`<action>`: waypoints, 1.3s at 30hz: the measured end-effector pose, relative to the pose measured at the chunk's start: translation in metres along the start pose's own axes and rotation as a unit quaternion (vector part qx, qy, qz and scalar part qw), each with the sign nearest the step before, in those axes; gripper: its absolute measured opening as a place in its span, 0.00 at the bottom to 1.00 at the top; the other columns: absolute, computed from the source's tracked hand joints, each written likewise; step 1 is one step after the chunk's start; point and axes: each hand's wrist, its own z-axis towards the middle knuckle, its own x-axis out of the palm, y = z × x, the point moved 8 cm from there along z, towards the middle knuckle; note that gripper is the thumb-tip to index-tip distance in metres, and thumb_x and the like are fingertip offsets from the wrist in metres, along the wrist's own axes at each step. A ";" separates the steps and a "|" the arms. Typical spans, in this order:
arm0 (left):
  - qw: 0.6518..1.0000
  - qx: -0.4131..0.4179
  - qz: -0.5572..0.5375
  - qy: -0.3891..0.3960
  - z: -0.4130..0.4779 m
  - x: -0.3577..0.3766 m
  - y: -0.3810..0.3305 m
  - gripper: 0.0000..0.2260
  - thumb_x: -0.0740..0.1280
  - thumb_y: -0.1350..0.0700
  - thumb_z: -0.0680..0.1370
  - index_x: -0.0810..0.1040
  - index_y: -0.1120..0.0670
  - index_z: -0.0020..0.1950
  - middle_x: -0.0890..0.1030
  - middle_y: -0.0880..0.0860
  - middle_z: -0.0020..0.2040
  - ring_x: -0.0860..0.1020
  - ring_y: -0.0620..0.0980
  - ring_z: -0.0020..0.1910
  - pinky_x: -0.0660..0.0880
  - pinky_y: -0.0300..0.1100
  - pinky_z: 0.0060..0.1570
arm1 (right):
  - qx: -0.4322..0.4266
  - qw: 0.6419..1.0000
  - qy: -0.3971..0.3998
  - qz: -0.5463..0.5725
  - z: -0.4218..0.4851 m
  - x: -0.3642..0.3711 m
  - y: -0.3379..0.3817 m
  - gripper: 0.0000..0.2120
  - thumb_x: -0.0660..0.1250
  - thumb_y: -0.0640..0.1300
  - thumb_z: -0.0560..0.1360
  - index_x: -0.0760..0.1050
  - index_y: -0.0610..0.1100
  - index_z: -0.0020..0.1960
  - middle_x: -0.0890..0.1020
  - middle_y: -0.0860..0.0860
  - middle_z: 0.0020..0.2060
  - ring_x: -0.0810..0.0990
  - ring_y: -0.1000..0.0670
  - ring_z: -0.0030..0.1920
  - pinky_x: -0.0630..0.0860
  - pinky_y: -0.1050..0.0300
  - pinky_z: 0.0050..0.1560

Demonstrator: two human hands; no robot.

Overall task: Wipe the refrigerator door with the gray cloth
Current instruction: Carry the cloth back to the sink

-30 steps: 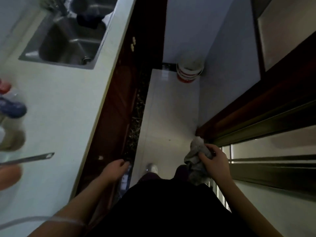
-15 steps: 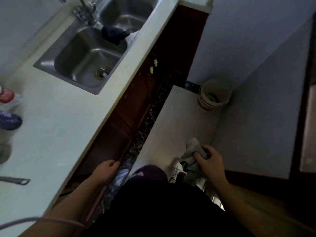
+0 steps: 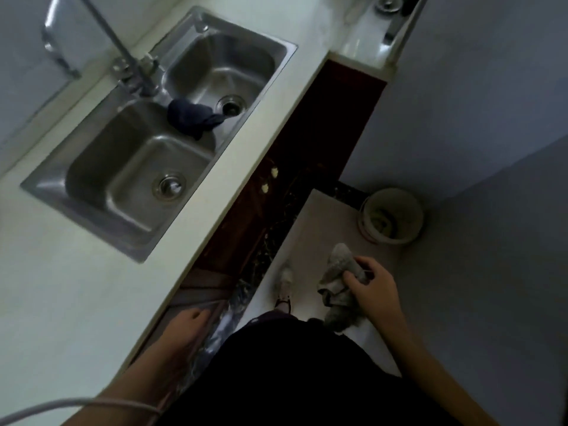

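Observation:
My right hand [image 3: 373, 289] grips a crumpled gray cloth [image 3: 339, 279] in front of my body, above the pale floor tiles. The cloth bunches out above and below my fingers. My left hand [image 3: 186, 327] hangs beside the edge of the white countertop [image 3: 76, 287], fingers loosely curled and holding nothing. No refrigerator door shows in this view; a plain gray-blue wall [image 3: 491, 149] fills the right side.
A steel double sink [image 3: 159, 161] with a faucet [image 3: 123, 53] sits in the counter, a dark cloth [image 3: 192, 116] draped over its divider. Dark red cabinet fronts [image 3: 276, 186] run below. A white bucket [image 3: 392, 215] stands in the floor corner. My shoe [image 3: 285, 282] is on the tiles.
The view has swung left, away from the dark framed door on the right and toward the sink. My right hand still holds the cloth; my left hand stays by the counter edge.

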 end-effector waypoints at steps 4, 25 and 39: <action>0.994 0.059 0.084 0.048 0.055 -0.023 -0.112 0.14 0.61 0.50 0.83 0.78 0.56 0.43 0.83 0.61 0.48 0.81 0.56 0.50 0.71 0.46 0.47 | 0.035 0.996 -0.076 0.001 0.036 -0.039 0.003 0.13 0.74 0.43 0.77 0.80 0.48 0.61 0.81 0.57 0.47 0.78 0.62 0.46 0.74 0.67 0.44; 0.998 0.010 -0.009 -0.055 0.151 -0.100 -0.371 0.14 0.62 0.48 0.82 0.81 0.55 0.47 0.83 0.54 0.45 0.81 0.51 0.45 0.73 0.46 0.47 | -0.028 0.998 0.052 -0.020 0.348 -0.159 0.137 0.11 0.71 0.43 0.79 0.77 0.48 0.61 0.79 0.53 0.49 0.77 0.52 0.50 0.72 0.71 0.43; 0.989 0.034 -0.072 -0.121 0.170 -0.163 -0.454 0.13 0.62 0.46 0.81 0.78 0.50 0.42 0.83 0.50 0.40 0.81 0.50 0.42 0.75 0.46 0.46 | -0.213 0.975 0.053 -0.023 0.473 -0.134 0.303 0.13 0.75 0.39 0.73 0.82 0.46 0.57 0.84 0.53 0.47 0.82 0.52 0.48 0.77 0.62 0.48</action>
